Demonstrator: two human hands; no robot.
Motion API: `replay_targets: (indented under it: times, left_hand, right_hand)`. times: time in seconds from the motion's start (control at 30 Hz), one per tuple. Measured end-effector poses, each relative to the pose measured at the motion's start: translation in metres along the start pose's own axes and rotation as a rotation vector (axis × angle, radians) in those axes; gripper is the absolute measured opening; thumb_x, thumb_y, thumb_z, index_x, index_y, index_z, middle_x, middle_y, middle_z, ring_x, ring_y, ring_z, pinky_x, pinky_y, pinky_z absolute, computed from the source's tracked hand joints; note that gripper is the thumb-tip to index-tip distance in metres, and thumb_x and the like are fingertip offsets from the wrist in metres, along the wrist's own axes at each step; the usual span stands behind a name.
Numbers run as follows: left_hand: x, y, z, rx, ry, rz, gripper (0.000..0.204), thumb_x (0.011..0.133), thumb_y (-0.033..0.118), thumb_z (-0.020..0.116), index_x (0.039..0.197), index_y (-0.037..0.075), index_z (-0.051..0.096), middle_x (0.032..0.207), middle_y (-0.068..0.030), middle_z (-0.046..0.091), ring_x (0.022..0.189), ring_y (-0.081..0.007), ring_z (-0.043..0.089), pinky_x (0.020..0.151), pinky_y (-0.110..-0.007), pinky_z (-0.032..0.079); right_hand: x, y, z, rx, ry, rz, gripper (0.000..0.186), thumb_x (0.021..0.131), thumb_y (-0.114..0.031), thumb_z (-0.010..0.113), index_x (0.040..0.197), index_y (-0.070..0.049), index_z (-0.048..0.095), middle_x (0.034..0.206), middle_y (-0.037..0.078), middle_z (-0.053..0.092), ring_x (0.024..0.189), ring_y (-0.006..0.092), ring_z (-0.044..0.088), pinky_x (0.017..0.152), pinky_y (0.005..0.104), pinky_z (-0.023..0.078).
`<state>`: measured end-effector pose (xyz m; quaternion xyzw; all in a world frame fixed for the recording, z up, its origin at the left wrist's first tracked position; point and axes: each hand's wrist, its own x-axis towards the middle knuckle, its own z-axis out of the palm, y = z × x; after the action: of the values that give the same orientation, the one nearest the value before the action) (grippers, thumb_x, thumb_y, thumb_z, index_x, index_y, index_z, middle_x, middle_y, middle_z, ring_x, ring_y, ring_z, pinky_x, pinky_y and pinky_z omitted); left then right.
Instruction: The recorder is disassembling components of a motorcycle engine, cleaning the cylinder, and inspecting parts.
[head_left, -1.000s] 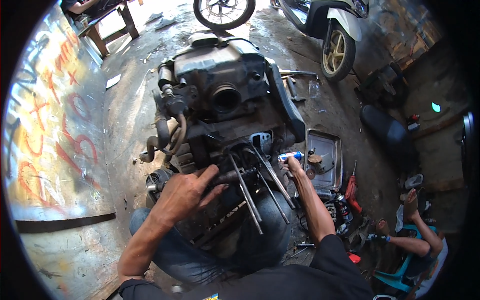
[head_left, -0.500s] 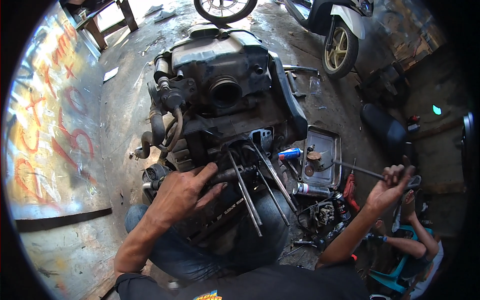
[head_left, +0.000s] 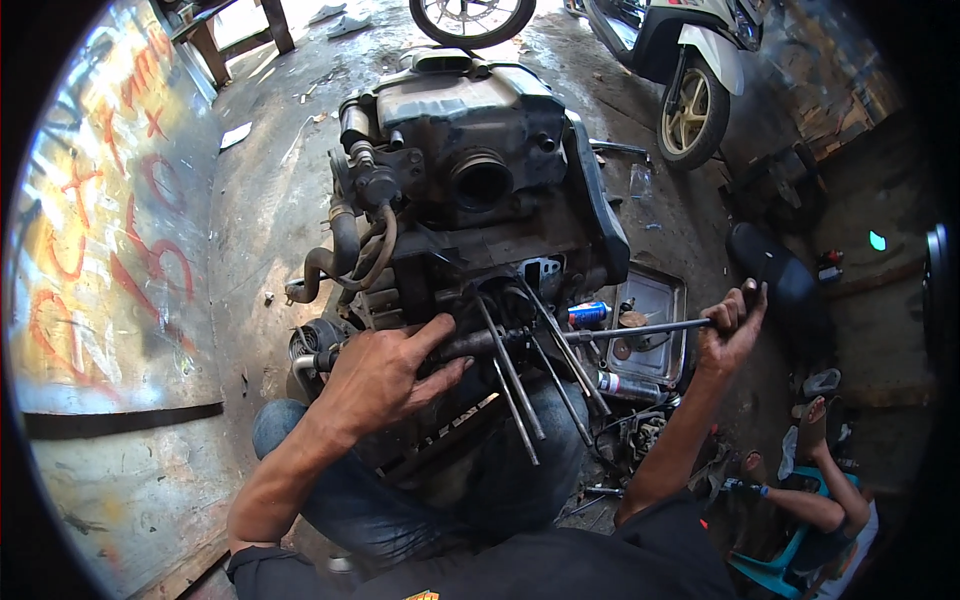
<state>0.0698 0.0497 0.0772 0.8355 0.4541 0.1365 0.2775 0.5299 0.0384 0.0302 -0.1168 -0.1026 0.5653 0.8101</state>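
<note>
A motorcycle engine (head_left: 440,250) stands in front of me, with several long metal studs (head_left: 512,385) sticking out towards me. My left hand (head_left: 380,375) is closed round a dark cylindrical part (head_left: 470,347) beside the studs, index finger above and thumb below; its other fingers are hidden. My right hand (head_left: 732,325), fingers curled, grips a long thin metal rod (head_left: 650,329) out to the right. The rod lies nearly level, its far end among the studs in line with the dark part. Whether the two join cannot be made out.
A metal tray (head_left: 655,285) with small parts lies right of the engine, near a blue can (head_left: 588,314) and a silver can (head_left: 630,386). A scooter (head_left: 690,90) stands behind. Another person's arm (head_left: 815,505) shows at lower right. A painted metal panel (head_left: 120,230) borders the left.
My right hand has moved left, bringing the rod from above the tray to the studs. My left hand stays at the dark part. The whole view has shifted slightly.
</note>
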Motion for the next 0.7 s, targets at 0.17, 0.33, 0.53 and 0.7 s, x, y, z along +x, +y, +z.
replay_targets:
  times: [0.17, 0.33, 0.53, 0.7]
  left_hand:
    - [-0.001, -0.001, 0.002, 0.004, 0.01, 0.002, 0.04, 0.093, 0.036, 0.068, 0.12, 0.009, 0.059, 0.079, -0.0162, 0.07, 0.07, -0.0385, 0.069, 0.061, -0.046, 0.055]
    - [-0.001, 0.001, 0.001, -0.013, 0.044, -0.003, 0.035, 0.089, 0.032, 0.075, 0.11, 0.008, 0.06, 0.076, -0.0168, 0.07, 0.068, -0.0379, 0.069, 0.058, -0.045, 0.054]
    - [-0.001, 0.001, 0.002, -0.014, 0.055, -0.004, 0.036, 0.089, 0.032, 0.075, 0.112, 0.008, 0.061, 0.077, -0.0164, 0.07, 0.068, -0.0377, 0.07, 0.058, -0.045, 0.054]
    - [-0.001, 0.002, 0.001, -0.027, 0.014, -0.011, 0.039, 0.093, 0.037, 0.066, 0.118, 0.008, 0.059, 0.08, -0.0174, 0.07, 0.071, -0.0395, 0.069, 0.06, -0.048, 0.055]
  right_hand:
    - [0.016, 0.035, -0.005, 0.126, 0.084, 0.113, 0.029, 0.104, -0.031, 0.057, 0.097, -0.003, 0.06, 0.059, -0.006, 0.022, 0.043, 0.0019, 0.015, 0.039, 0.0205, 0.016]
    - [0.024, 0.055, -0.015, 0.208, 0.09, 0.165, 0.028, 0.104, -0.031, 0.057, 0.097, -0.004, 0.06, 0.059, -0.007, 0.021, 0.044, 0.0015, 0.014, 0.039, 0.0205, 0.015]
    - [0.03, 0.043, -0.022, 0.191, -0.072, 0.146, 0.028, 0.105, -0.03, 0.055, 0.096, -0.004, 0.059, 0.058, -0.007, 0.021, 0.043, 0.0013, 0.014, 0.039, 0.0207, 0.014]
    - [0.033, 0.044, -0.016, 0.123, -0.058, 0.107, 0.029, 0.105, -0.03, 0.054, 0.097, -0.002, 0.058, 0.058, -0.006, 0.021, 0.043, 0.0013, 0.014, 0.039, 0.0213, 0.013]
